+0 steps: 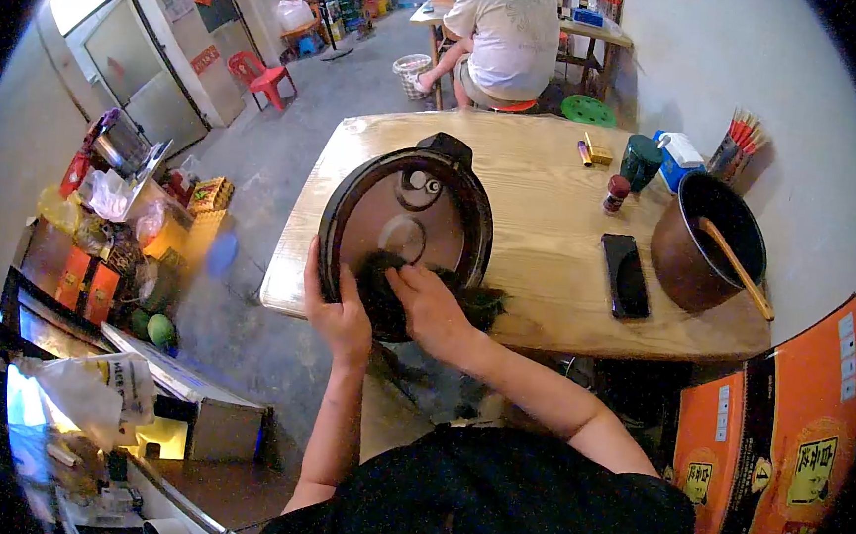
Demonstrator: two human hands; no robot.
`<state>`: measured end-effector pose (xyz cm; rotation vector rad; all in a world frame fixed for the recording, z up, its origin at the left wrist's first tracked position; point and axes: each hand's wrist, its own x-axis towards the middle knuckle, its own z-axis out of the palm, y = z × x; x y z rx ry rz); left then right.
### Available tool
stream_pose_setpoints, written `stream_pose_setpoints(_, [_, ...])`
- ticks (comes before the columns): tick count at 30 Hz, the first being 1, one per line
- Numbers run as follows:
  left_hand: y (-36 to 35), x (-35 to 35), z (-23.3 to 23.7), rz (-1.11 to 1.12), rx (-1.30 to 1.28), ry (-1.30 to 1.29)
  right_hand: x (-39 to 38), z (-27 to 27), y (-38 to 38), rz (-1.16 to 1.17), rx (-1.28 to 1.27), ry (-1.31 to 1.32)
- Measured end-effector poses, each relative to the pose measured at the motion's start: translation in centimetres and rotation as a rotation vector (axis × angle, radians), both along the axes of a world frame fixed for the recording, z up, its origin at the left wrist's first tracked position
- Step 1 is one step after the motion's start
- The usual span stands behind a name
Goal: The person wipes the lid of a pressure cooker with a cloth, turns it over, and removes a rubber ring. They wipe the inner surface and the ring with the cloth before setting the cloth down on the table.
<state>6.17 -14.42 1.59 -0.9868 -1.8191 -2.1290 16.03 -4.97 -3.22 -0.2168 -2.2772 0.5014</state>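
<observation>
Black shirt (491, 500) closest, dark round lid (403, 196) held in two hands by the table (549, 246)

Seen from the head, the shirt fills the bottom of the view, just off the table's near side, with both bare forearms reaching forward from it. The lid is over the table's near left part, its recessed inner face toward the camera; whether it touches the wood cannot be told. The left hand (341, 306) grips the lid's lower left rim, thumb on the inner side and a finger extended along the outside; its other fingers are hidden. The right hand (430, 312) presses a dark, rough-looking cloth (485, 306) against the lower part of the inner face, its visible fingers bunched close together and bent into it. Its thumb cannot be made out.

On the table's right part stands a brown pot (682, 255), dark inside, with a wooden utensil (736, 269) leaning over its rim. A black phone (627, 278) lies left of the pot. Toward the table's far right corner are a red-capped jar (616, 195), a dark green container (640, 163), a blue and white tissue pack (679, 161), a holder of red-tipped sticks (739, 145) and a small yellow box (598, 152). Orange cartons (797, 452) stand at the table's near right corner. Beyond its far edge, a person (503, 39) in a pale shirt sits facing away; a red chair (260, 79) stands beyond its far left corner.
</observation>
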Motion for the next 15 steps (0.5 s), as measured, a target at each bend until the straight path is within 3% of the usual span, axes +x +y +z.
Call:
stream_pose_setpoints(2, [-0.2, 0.4, 0.2, 0.011, -0.03, -0.005, 0.0, 0.5, -0.1, 0.021, 0.026, 0.014])
stream_pose_setpoints(4, [-0.4, 0.1, 0.4, 0.017, -0.055, 0.004, 1.5, 1.8, 0.3, 0.022, -0.154, -0.281])
stream_pose_setpoints(6, [-0.1, -0.1, 0.0, 0.057, -0.056, 0.058, 1.9, -2.4, 2.5, -0.007, -0.023, -0.251])
stream_pose_setpoints(8, [-0.1, 0.3, 0.4, 0.064, -0.055, 0.073, 2.2, -4.6, 4.0, -0.267, 0.1, -0.171])
stream_pose_setpoints(9, [-0.3, 0.5, 0.5, 0.07, -0.063, 0.093, 2.6, -2.7, 3.8, -0.273, 0.094, -0.174])
stream_pose_setpoints(11, [-0.1, 0.2, 0.0, 0.084, -0.068, 0.111, 2.8, 3.9, 4.7, -0.354, -0.289, -0.001])
stream_pose_setpoints(12, [-0.2, 0.1, -0.1, 0.102, -0.086, 0.123, 2.1, 4.8, 5.0, -0.351, -0.289, 0.001])
stream_pose_setpoints(14, [-0.4, 1.0, 0.6, 0.081, -0.075, 0.099, 0.3, 5.9, 4.9, -0.368, -0.156, 0.328])
stream_pose_setpoints(15, [-0.4, 1.3, 0.9, 0.056, -0.057, 0.074, -0.9, 5.2, 5.4, -0.396, -0.02, 0.334])
